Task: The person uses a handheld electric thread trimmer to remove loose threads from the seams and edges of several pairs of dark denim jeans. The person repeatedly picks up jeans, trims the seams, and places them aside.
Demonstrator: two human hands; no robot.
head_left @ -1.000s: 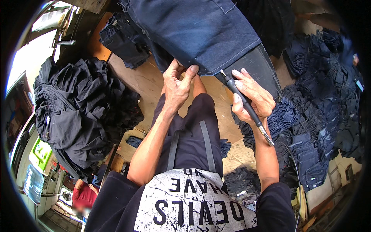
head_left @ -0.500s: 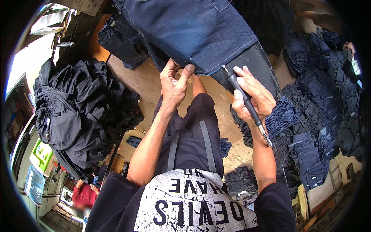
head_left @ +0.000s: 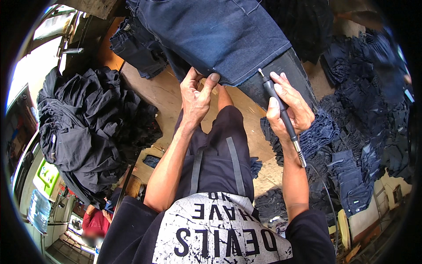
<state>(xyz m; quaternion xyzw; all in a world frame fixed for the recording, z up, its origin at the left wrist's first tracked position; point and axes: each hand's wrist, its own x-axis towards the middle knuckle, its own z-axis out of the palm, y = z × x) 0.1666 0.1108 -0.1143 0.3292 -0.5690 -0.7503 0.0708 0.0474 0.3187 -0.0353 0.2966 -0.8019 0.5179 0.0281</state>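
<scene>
Clothes in dark heaps on 2 sides, pretty messy. Blue denim sits up front over a dark board. Left hand has the denim's lower edge pinched, thumb on top. Right hand is wrapped around a black pen-like tool, its pale tip just beside the denim; can't tell if it's touching the board.

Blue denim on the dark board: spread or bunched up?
Spread: the blue denim lies mostly smooth over the dark board, left hand pinching its edge.
</scene>
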